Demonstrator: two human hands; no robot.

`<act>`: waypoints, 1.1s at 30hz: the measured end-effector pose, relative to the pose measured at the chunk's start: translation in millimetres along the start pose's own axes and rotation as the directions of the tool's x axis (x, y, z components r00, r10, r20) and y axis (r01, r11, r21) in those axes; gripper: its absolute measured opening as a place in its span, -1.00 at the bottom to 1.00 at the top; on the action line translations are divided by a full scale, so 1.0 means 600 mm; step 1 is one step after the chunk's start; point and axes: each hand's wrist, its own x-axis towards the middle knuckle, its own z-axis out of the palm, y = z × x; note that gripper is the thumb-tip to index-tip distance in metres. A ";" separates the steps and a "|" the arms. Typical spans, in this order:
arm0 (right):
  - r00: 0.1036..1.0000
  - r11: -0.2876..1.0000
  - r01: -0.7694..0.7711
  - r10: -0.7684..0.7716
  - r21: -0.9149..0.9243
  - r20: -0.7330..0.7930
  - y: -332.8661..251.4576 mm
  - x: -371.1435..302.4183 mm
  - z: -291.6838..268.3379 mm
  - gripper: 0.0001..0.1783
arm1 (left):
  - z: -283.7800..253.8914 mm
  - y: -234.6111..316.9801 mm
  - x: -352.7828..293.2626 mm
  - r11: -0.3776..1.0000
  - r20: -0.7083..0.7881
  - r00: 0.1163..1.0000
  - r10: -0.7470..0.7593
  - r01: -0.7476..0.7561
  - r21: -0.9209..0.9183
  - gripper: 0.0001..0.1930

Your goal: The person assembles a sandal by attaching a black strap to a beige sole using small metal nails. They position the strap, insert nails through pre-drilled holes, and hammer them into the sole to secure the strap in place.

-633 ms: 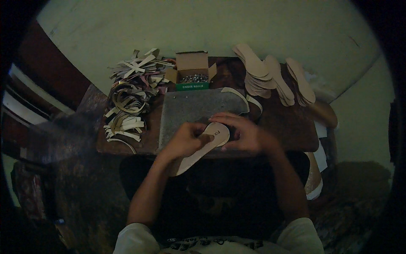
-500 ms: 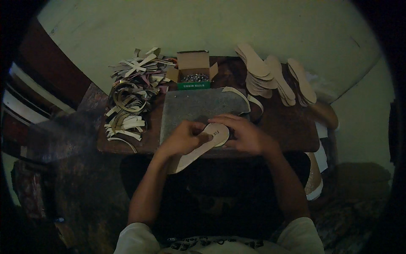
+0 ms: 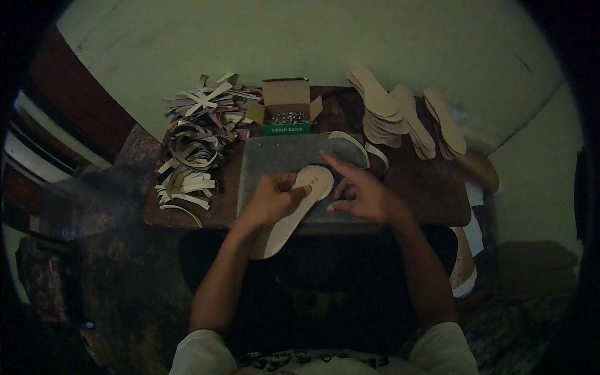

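Observation:
A beige insole point(image 3: 289, 224) slants over the table's near edge, its rounded heel end pointing away from me. My left hand point(image 3: 275, 199) grips it near the heel, thumb pressed on the upper face. Just right of the heel, my right hand point(image 3: 359, 190) is lifted off with fingers apart and nothing in them. Below both hands lies a grey slab point(image 3: 269, 153). Two pale curved strips point(image 3: 351, 142) rest at the slab's far right corner.
A heap of leather strips point(image 3: 190, 147) covers the table's left side. An open green box of metal nails point(image 3: 286, 129) stands at the back middle. Stacked insoles point(image 3: 381, 109) lie at the back right. The brown table point(image 3: 425, 200) ends just before my lap.
My right hand has let go of the insole's heel and moved slightly right, its fingers spreading. The left hand still holds the insole, which has turned a little more upright.

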 end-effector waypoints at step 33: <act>0.985 0.552 -0.142 -0.006 -0.822 -0.174 0.031 0.370 -0.042 -0.76 | -0.076 -0.019 0.049 0.613 -0.442 0.876 -0.194 -0.244 -0.752 -0.80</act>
